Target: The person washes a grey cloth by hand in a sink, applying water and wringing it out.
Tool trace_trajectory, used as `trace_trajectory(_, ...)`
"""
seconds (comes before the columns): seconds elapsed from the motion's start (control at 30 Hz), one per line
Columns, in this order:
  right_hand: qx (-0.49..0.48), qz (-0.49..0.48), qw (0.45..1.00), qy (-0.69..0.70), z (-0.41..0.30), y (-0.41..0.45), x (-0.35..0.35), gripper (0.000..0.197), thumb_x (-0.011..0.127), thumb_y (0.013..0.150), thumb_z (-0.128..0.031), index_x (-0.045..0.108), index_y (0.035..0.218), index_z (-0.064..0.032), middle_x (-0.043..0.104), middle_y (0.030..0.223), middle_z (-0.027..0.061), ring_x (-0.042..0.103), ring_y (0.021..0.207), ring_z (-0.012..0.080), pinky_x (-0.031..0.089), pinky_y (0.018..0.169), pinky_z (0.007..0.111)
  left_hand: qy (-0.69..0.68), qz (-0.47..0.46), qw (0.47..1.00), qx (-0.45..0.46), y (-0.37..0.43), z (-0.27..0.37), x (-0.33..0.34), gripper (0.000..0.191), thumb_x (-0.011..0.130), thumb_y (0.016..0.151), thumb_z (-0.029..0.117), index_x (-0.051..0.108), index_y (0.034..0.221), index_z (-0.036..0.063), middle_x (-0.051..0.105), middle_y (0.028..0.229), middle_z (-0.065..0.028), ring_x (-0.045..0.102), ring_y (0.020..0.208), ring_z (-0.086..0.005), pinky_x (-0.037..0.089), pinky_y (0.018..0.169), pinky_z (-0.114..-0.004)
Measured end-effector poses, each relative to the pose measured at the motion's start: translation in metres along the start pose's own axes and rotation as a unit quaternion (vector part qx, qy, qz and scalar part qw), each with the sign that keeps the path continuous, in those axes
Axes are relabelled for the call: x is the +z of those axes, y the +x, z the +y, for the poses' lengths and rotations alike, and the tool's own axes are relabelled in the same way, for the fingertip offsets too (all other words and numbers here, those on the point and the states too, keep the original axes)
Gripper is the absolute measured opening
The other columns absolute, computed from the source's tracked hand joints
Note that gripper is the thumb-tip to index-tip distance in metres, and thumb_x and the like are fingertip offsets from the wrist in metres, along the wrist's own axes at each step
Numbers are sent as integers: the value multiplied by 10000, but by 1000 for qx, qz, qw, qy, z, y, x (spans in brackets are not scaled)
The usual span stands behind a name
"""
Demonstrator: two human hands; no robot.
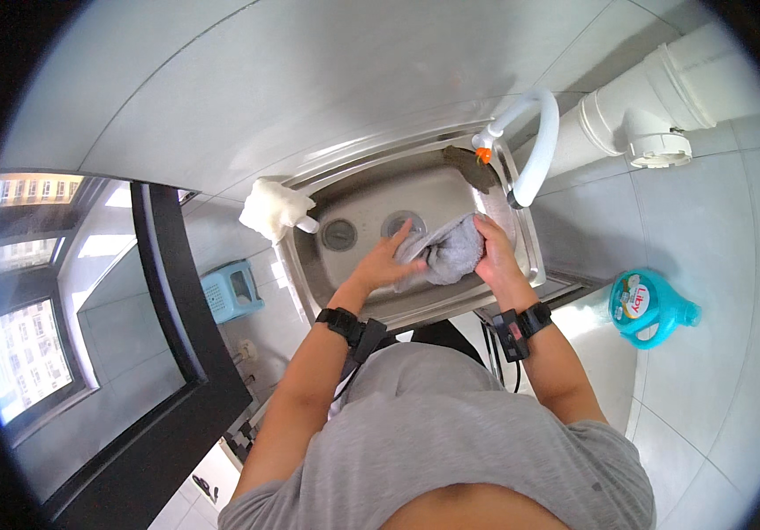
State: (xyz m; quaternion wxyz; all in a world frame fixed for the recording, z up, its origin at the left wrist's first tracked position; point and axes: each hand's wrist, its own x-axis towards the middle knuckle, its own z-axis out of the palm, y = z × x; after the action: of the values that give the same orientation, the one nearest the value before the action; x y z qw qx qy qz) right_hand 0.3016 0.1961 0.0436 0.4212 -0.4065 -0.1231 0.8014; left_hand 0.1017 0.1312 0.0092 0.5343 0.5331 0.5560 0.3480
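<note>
A crumpled grey cloth (457,252) is held over a stainless steel sink (360,271). My right hand (496,252) grips its right side, thumb on top. On the cloth's left side is my left hand (383,263), with its thumb and fingers spread; part of it is blurred, and whether it grips the cloth is unclear. Beneath the cloth, a round drain (403,224) is partly hidden. A second round drain fitting (339,235) lies to the left. The white curved faucet (542,146) rises at the sink's back right corner, beside a small orange piece (483,155).
A white fluffy item (274,209) sits on the sink's left corner. To the right stand a teal detergent bottle (645,308) and a thick white pipe (632,119). A light blue plastic stool (231,291) and a dark window frame (181,285) are at left.
</note>
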Motion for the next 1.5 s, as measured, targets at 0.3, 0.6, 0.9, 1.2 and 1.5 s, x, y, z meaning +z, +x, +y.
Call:
trace_trajectory(0.3, 33, -48, 977, -205, -59, -23, -10, 276, 576, 680, 13, 512, 948, 22, 564, 885, 64, 546, 795, 135, 431, 743, 268, 267, -130, 953, -68, 6, -14, 2, 637, 516, 754, 371, 187, 1295, 298, 235, 1284, -183, 351, 1129, -337, 306, 925, -378)
trace_trajectory(0.6, -170, -49, 871, -459, -93, -21, -7, 265, 551, 619, 34, 599, 877, -8, 575, 891, 58, 564, 706, 146, 446, 669, 263, -15, -189, 965, -183, 17, 38, -4, 497, 435, 821, 386, 398, 1200, 66, 419, 1194, -139, 391, 1079, -221, 303, 903, -312)
trace_trajectory(0.9, -149, -306, 189, -921, -29, 19, -77, 121, 532, 627, -87, 625, 700, -59, 591, 764, 41, 488, 884, 201, 383, 699, 336, -98, -319, 927, -174, 11, -6, 33, 447, 453, 822, 284, 395, 1204, 59, 465, 1156, -111, 410, 1050, -181, 295, 905, -277)
trace_trajectory(1.2, -289, -65, -98, -950, -40, 131, -207, 299, 374, 779, -165, 572, 973, -55, 534, 1021, 78, 393, 1085, 221, 142, 985, 441, -172, -221, 948, -152, 45, 3, 102, 499, 492, 715, 58, 388, 1204, 41, 527, 1043, -81, 472, 893, -138, 378, 768, -233)
trace_trajectory(1.5, -268, -114, 58, -955, -31, 98, -192, 309, 391, 774, -176, 567, 982, -30, 475, 1150, 114, 346, 1146, 240, 110, 1001, 449, -156, -206, 955, -145, 58, -23, 109, 452, 459, 654, 8, 478, 1106, 25, 555, 884, -71, 499, 778, -141, 395, 703, -242)
